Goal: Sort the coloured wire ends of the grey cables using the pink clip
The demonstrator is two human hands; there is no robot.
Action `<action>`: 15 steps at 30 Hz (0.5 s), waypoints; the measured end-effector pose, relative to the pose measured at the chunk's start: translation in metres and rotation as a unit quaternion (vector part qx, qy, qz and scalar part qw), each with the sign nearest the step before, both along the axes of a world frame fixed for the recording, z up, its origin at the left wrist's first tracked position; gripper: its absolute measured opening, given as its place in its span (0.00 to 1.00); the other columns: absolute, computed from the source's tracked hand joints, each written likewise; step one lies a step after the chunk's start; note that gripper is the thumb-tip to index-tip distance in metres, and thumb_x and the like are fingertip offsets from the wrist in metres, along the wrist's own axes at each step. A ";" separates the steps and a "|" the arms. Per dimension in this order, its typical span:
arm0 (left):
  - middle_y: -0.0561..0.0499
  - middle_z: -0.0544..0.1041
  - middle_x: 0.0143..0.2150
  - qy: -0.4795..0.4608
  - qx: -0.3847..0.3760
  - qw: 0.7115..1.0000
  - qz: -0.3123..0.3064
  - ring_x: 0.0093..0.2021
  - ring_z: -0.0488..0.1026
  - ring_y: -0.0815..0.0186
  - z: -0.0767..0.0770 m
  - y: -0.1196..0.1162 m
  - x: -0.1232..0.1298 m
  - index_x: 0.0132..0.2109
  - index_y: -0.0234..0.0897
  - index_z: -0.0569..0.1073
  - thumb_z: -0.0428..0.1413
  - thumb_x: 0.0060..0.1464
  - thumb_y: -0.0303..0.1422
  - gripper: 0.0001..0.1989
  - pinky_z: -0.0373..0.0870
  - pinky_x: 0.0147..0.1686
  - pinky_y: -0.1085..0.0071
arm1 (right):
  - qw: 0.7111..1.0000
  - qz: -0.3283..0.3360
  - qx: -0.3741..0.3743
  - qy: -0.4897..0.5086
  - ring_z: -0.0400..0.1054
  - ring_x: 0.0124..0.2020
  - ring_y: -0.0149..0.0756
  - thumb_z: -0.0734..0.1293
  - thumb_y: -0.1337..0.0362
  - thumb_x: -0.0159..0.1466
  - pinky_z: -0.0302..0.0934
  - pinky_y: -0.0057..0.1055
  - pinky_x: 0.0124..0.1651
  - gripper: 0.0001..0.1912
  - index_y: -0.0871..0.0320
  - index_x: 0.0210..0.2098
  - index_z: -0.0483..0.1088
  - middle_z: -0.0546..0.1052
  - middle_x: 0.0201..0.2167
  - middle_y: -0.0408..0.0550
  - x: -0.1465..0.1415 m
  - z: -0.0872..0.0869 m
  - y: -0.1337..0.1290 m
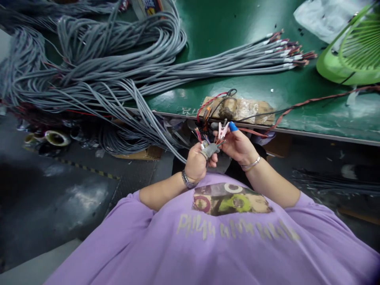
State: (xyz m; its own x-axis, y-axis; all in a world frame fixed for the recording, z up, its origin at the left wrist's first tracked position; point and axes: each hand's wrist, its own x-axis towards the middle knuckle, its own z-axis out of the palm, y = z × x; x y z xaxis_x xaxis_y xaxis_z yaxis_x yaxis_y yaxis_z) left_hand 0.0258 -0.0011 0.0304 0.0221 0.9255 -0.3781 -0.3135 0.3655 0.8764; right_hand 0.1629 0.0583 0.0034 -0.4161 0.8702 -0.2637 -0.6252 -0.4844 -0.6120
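Observation:
My left hand (pixel 196 163) is closed around the end of a grey cable, with several thin coloured wires (pixel 197 135) fanning out above the fist. A grey wrap (pixel 209 151) shows at its fingers; whether it is cable jacket or finger tape, I cannot tell. Close beside it, my right hand (pixel 240 147) has its fingers bent around a small pink clip (pixel 222 130), near the wire tips. A blue finger cover (pixel 233 126) sits on the right thumb. The fingers partly hide where clip and wires meet.
A large bundle of grey cables (pixel 118 71) lies across the green table (pixel 243 23), stripped ends (pixel 292 53) to the right. A taped cardboard piece (pixel 252 111) with red and black leads lies at the front edge. A green fan (pixel 350 55) stands at right.

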 end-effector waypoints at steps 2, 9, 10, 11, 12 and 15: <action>0.58 0.71 0.17 -0.005 0.000 1.000 0.001 0.13 0.64 0.74 0.001 0.000 0.000 0.30 0.37 0.67 0.66 0.42 0.46 0.20 0.59 0.13 0.79 | 1.000 -0.006 -0.004 0.011 0.70 0.26 0.28 0.68 0.45 0.63 0.65 0.26 0.30 0.19 0.55 0.31 0.75 0.80 0.28 0.42 -0.003 -0.003 0.001; 0.58 0.70 0.17 -0.014 -0.006 1.000 -0.012 0.14 0.64 0.74 -0.002 -0.001 0.001 0.30 0.37 0.65 0.66 0.42 0.45 0.21 0.60 0.13 0.79 | 0.998 -0.047 -0.032 0.007 0.70 0.28 0.31 0.73 0.46 0.60 0.65 0.29 0.32 0.18 0.56 0.31 0.75 0.81 0.29 0.44 -0.007 -0.007 0.004; 0.58 0.70 0.17 -0.014 -0.007 1.000 -0.013 0.14 0.64 0.74 -0.003 -0.001 0.001 0.30 0.38 0.65 0.66 0.42 0.45 0.21 0.59 0.13 0.79 | 0.998 -0.051 -0.032 0.006 0.70 0.29 0.31 0.73 0.47 0.59 0.65 0.29 0.32 0.18 0.56 0.31 0.75 0.80 0.29 0.44 -0.008 -0.007 0.004; 0.58 0.70 0.17 -0.013 -0.008 1.000 -0.013 0.14 0.64 0.74 -0.003 -0.001 0.001 0.30 0.38 0.65 0.66 0.42 0.45 0.21 0.59 0.13 0.79 | 0.998 -0.054 -0.030 0.003 0.70 0.29 0.31 0.73 0.47 0.59 0.64 0.29 0.33 0.18 0.56 0.31 0.74 0.80 0.29 0.44 -0.008 -0.006 0.004; 0.58 0.70 0.17 -0.011 -0.009 1.000 -0.013 0.14 0.64 0.74 -0.004 -0.001 0.001 0.30 0.38 0.65 0.66 0.42 0.45 0.21 0.59 0.13 0.79 | 0.998 -0.055 -0.026 -0.001 0.70 0.30 0.31 0.73 0.46 0.59 0.64 0.29 0.33 0.18 0.56 0.31 0.74 0.80 0.29 0.44 -0.009 -0.006 0.004; 0.58 0.70 0.17 -0.008 -0.010 1.000 -0.014 0.13 0.64 0.75 -0.004 -0.001 0.001 0.30 0.38 0.65 0.66 0.42 0.46 0.21 0.59 0.13 0.79 | 0.999 -0.050 -0.010 -0.018 0.69 0.30 0.31 0.72 0.44 0.59 0.63 0.29 0.34 0.20 0.55 0.32 0.73 0.79 0.30 0.44 -0.010 -0.005 0.002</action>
